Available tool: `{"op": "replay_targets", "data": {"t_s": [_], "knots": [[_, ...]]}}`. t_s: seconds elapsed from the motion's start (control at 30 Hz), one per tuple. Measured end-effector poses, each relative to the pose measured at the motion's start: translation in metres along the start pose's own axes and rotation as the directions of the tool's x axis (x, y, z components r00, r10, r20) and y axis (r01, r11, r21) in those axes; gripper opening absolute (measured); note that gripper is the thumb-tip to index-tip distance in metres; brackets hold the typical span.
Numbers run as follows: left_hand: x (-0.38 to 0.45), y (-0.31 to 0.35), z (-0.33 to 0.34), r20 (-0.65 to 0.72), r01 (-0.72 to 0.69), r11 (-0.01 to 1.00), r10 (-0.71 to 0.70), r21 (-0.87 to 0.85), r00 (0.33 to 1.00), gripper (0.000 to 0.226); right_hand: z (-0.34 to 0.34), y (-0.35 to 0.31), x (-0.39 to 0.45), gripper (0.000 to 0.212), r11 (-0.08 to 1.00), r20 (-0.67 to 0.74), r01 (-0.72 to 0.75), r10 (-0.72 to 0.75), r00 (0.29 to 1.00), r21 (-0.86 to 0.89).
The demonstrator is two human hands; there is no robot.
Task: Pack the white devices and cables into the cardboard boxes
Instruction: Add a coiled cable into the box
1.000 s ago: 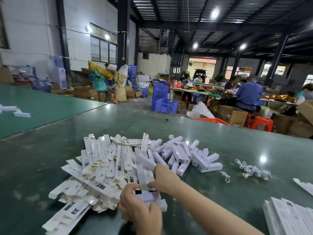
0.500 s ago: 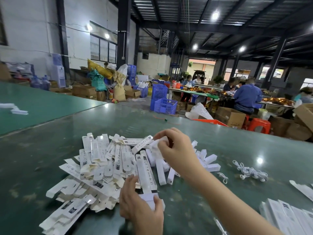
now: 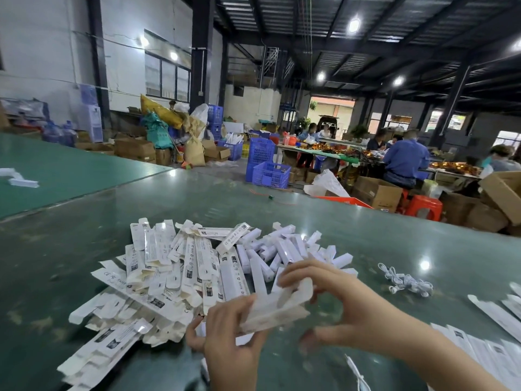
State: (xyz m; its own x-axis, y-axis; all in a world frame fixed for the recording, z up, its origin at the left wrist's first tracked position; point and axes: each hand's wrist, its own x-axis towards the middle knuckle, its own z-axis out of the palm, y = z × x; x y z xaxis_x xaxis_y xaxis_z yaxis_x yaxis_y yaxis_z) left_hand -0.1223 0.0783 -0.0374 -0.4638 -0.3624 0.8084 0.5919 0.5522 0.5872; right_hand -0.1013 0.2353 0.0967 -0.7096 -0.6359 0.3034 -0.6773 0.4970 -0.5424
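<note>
Two hands over the green table (image 3: 366, 249), close together. Left hand (image 3: 228, 331) grips one small white box (image 3: 275, 311) by its near end; right hand (image 3: 338, 300) has its fingertips curled on the far end, where a white device (image 3: 290, 292) appears to sit, blurred. One heap of flat boxes (image 3: 158, 277) left, too many to count; one cluster of white devices (image 3: 284, 249) behind. One cable bundle (image 3: 406, 283) right. Second box stack (image 3: 485, 345) cut off at the right edge.
</note>
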Motion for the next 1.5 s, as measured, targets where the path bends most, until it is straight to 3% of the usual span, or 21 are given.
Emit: {"op": "replay_targets", "data": {"t_s": [0.07,0.17,0.3,0.37,0.43,0.53,0.7,0.77,0.87,0.97,1.17,1.27,1.4,1.5], "knots": [[0.001,-0.001,0.000,0.002,-0.006,1.000,0.006,-0.013,1.000,0.030,0.007,0.001,0.002,0.036,0.993,-0.079,0.083,-0.090,0.993,-0.085],[0.001,-0.003,-0.002,-0.001,-0.018,0.999,0.018,-0.031,1.000,0.022,0.015,0.003,0.004,0.017,0.990,-0.235,0.116,-0.130,0.963,-0.074],[0.007,-0.001,-0.005,0.003,-0.039,0.996,0.039,-0.078,0.999,0.021,0.023,-0.002,0.008,0.020,0.994,-0.391,0.102,-0.107,0.914,-0.034],[0.007,0.003,-0.006,0.021,-0.035,0.984,0.039,-0.176,0.999,0.017,0.026,-0.009,0.010,0.032,0.984,-0.463,0.133,-0.066,0.884,0.115],[0.003,0.009,-0.005,0.005,0.076,0.950,-0.078,-0.304,0.997,0.032,0.031,-0.014,0.013,0.046,0.952,-0.500,0.150,0.003,0.866,0.265],[-0.009,0.014,-0.002,-0.001,0.212,0.840,-0.245,-0.499,0.969,0.058,0.041,-0.022,0.017,0.045,0.954,-0.566,0.141,0.036,0.824,0.265],[-0.021,0.029,-0.004,-0.012,0.230,0.787,-0.289,-0.573,0.957,0.054,0.046,-0.032,0.015,0.033,0.962,-0.535,0.237,-0.129,0.835,0.137],[-0.019,0.036,-0.008,0.032,0.231,0.759,-0.267,-0.608,0.963,0.063,0.043,-0.031,0.015,0.034,0.963,-0.521,0.221,-0.109,0.846,0.157],[-0.012,0.044,-0.017,0.107,0.217,0.732,-0.195,-0.646,0.975,0.075,0.040,-0.026,0.016,0.025,0.981,-0.481,0.192,-0.163,0.862,0.012],[-0.005,0.051,-0.023,0.115,0.236,0.690,-0.218,-0.684,0.969,0.085,0.040,-0.022,0.015,0.036,0.987,-0.406,0.151,-0.117,0.906,0.054],[-0.004,0.051,-0.025,0.186,0.335,0.606,-0.296,-0.721,0.937,0.079,0.041,-0.017,0.014,0.034,0.982,-0.328,0.191,-0.184,0.927,-0.011],[0.000,0.051,-0.019,0.114,0.246,0.649,-0.240,-0.720,0.964,0.070,0.040,-0.016,0.012,0.019,0.982,-0.303,0.190,-0.174,0.937,0.024],[0.001,0.043,-0.012,0.100,0.218,0.651,-0.214,-0.727,0.972,0.066,0.039,-0.016,0.014,0.009,0.975,-0.383,0.208,-0.164,0.909,0.076],[0.002,0.042,-0.015,0.099,0.201,0.646,-0.191,-0.737,0.977,0.058,0.040,-0.020,0.014,0.026,0.960,-0.412,0.162,-0.055,0.910,0.229]]}}
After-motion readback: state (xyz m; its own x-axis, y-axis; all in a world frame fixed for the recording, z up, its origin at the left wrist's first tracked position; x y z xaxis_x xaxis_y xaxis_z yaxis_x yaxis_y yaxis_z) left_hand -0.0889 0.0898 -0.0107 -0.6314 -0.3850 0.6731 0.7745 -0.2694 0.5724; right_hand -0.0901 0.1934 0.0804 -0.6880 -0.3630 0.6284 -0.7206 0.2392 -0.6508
